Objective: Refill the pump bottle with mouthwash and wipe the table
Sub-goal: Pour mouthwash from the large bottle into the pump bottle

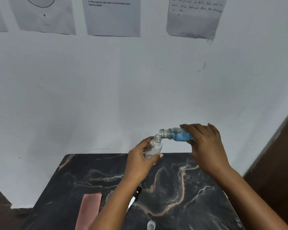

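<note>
My left hand [140, 161] grips a small clear pump bottle [155, 147] with its top off, held slightly tilted above the far edge of the dark marble table [198, 196]. My right hand [204, 143] grips a clear mouthwash bottle [175, 134] holding blue liquid. That bottle lies nearly horizontal, its open mouth touching the rim of the pump bottle's neck. The blue liquid sits in the body of the tipped bottle. A pump head with a black top and white tube [134, 197] lies on the table under my left forearm.
A pink cloth [90, 209] lies at the table's front left. A small clear cap [151, 225] stands near the front edge. A grey wall with taped paper sheets [113, 15] rises behind the table. Dark wood [276, 163] borders the right side.
</note>
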